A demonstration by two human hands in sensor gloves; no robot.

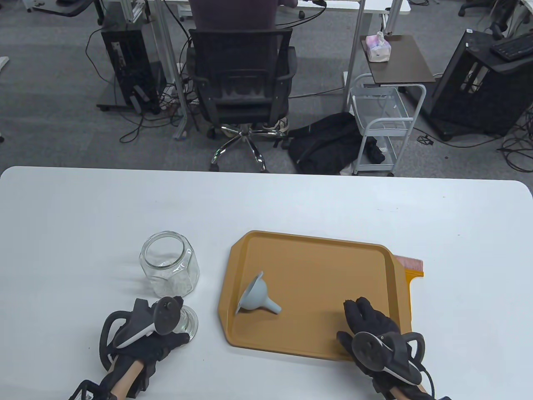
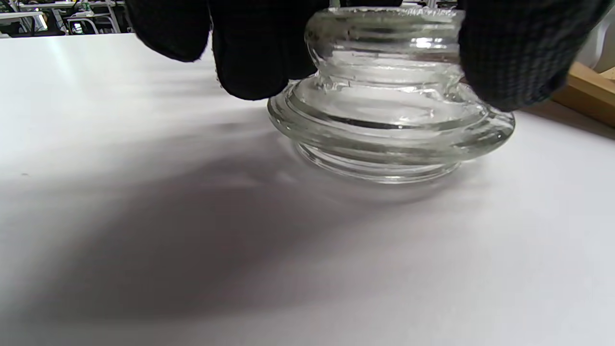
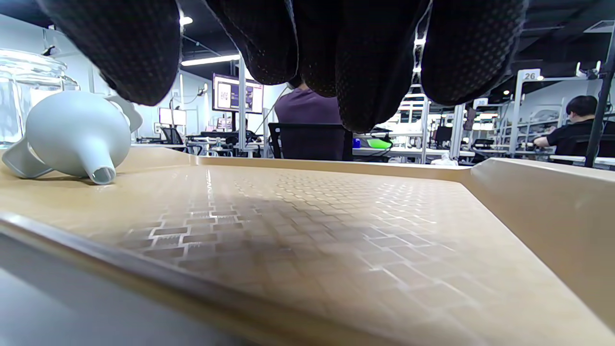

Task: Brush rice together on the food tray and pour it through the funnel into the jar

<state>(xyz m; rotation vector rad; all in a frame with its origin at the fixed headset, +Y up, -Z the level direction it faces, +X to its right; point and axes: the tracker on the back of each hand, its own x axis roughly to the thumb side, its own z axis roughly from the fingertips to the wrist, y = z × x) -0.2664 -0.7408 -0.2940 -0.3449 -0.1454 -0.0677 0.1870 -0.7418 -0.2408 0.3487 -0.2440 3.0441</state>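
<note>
Office clutter fills the top of the table view, a mesh chair, a wire cart, cables on grey carpet, while a white table (image 1: 374, 208) takes the lower half. At the lower left of that view the left hand (image 1: 152, 333) curls down over a glass lid (image 2: 389, 120); the left wrist view shows fingertips (image 2: 250, 62) and thumb pinching its ribbed knob, the lid's stepped base sitting flat on the table. At the lower right the right hand (image 1: 370, 329) lies over the near right part of the food tray (image 1: 316, 250), fingers fairly straight and holding nothing; the right wrist view has them hanging just above the tray floor, and contact cannot be judged. Just above the left hand stands the jar (image 1: 170, 264), clear faceted glass, mouth open, something white in its base that may be rice. The funnel (image 1: 256, 293), smooth pale grey plastic, lies on its side in the tray's left half, spout toward the right hand. The tray is tan plastic with a raised rim and a brick-patterned floor; no loose rice shows on it. A brush (image 1: 410, 266) with pinkish bristles and a tan handle lies just past the tray's right edge. My reading is that pouring is done or nearly so: next would be lifting the lid squarely onto the jar mouth, which demands a firm pinch on slick glass
</note>
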